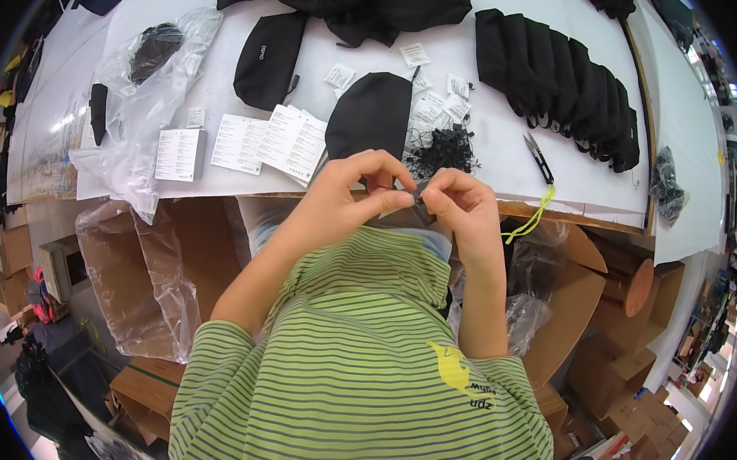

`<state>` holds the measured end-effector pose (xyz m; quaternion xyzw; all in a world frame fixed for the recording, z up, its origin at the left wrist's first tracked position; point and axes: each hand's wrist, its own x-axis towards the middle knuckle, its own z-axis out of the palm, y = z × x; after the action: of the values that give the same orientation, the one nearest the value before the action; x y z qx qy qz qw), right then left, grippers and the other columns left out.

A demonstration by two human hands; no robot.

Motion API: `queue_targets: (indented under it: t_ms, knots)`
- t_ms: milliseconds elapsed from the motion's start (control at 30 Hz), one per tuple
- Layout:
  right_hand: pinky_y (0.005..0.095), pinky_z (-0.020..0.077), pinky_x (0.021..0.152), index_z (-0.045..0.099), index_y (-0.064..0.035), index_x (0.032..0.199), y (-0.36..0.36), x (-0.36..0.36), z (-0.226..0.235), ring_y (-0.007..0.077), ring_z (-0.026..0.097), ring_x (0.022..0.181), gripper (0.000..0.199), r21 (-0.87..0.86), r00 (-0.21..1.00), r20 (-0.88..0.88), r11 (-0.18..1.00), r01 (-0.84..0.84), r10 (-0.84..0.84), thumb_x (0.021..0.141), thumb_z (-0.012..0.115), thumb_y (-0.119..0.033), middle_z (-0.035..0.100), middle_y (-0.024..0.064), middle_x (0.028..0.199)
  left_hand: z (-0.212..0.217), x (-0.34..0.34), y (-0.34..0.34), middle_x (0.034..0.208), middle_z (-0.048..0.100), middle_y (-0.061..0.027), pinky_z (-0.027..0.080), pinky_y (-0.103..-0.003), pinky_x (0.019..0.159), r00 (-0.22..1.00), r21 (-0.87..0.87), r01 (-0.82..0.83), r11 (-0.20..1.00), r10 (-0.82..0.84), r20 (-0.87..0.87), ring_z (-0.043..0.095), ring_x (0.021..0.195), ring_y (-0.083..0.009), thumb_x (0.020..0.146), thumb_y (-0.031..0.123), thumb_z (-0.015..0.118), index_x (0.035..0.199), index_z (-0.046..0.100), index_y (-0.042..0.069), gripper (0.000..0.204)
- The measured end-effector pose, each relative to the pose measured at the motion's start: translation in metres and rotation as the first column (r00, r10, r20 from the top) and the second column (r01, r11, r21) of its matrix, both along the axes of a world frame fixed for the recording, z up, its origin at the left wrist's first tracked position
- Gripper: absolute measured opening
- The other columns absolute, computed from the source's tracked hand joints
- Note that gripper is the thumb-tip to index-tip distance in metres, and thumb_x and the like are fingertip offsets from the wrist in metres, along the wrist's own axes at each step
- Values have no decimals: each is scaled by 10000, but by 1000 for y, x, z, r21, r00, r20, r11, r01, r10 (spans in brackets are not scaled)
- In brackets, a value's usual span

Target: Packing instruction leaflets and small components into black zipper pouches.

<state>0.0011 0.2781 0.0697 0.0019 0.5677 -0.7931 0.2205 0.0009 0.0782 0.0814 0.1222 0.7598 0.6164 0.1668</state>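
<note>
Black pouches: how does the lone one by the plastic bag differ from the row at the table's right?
The lone pouch lies flat by itself, its whole face showing; the row of pouches overlaps like shingles, each half hidden. The lone pouch sits beside paper cards; the row lies nearer the snips. Both are black fabric.

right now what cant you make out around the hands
- Head view: the small dark piece pinched between the left hand and right hand is mostly hidden by fingertips; its kind is unclear.
- The black pouch behind the hands: its lower end is hidden by them.
- The tangle of black loops: too small to count.
</note>
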Motion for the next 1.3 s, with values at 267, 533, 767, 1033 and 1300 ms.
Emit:
queue_targets:
  t_ms: [267, 533, 767, 1033, 1300]
  knots:
    - [168, 233, 450, 552, -21, 794, 10, -12, 9, 18, 336, 504, 172, -64, 1000, -24, 998, 9, -10, 878, 628, -150, 519, 2, 729, -13, -77, -13, 1083, 600, -68, 414, -320, 915, 905, -375, 323, 869, -400, -147, 507, 1033, -243, 783, -92, 452, 1095, 615, 87, 395]
    - [156, 245, 465, 589, -20, 848, 34, -24, 23, 6, 337, 488, 198, -3, 961, -182, 977, 213, -210, 920, 586, -204, 582, 16, 776, -30, -103, -6, 1099, 556, -46, 316, -406, 1000, 710, -547, 25, 837, -400, -580, 449, 1114, -273, 704, -55, 589, 1001, 616, 101, 335]
    - [179, 252, 466, 624, -22, 863, 61, -31, 13, 21, 342, 487, 152, -80, 893, -212, 918, 390, -398, 913, 592, -162, 595, 32, 714, -33, -90, -25, 942, 573, -55, 393, -388, 875, 693, -547, -255, 798, -243, -678, 502, 974, -260, 717, 114, 715, 921, 605, 74, 235]
    - [176, 255, 458, 623, -41, 876, 67, -28, -1, 20, 360, 489, 131, -112, 889, -157, 902, 416, -430, 909, 602, -166, 606, 31, 726, -54, -94, -27, 882, 587, -66, 441, -358, 781, 658, -481, -294, 826, -190, -729, 529, 877, -255, 736, 113, 700, 908, 624, 28, 207]
    - [165, 278, 457, 621, -47, 876, 73, -23, -5, 18, 384, 492, 108, -76, 864, -113, 871, 485, -490, 896, 623, -153, 600, 24, 722, -45, -108, -29, 839, 607, -83, 463, -355, 736, 725, -410, -198, 890, -149, -673, 557, 849, -262, 750, 91, 693, 900, 622, 24, 179]
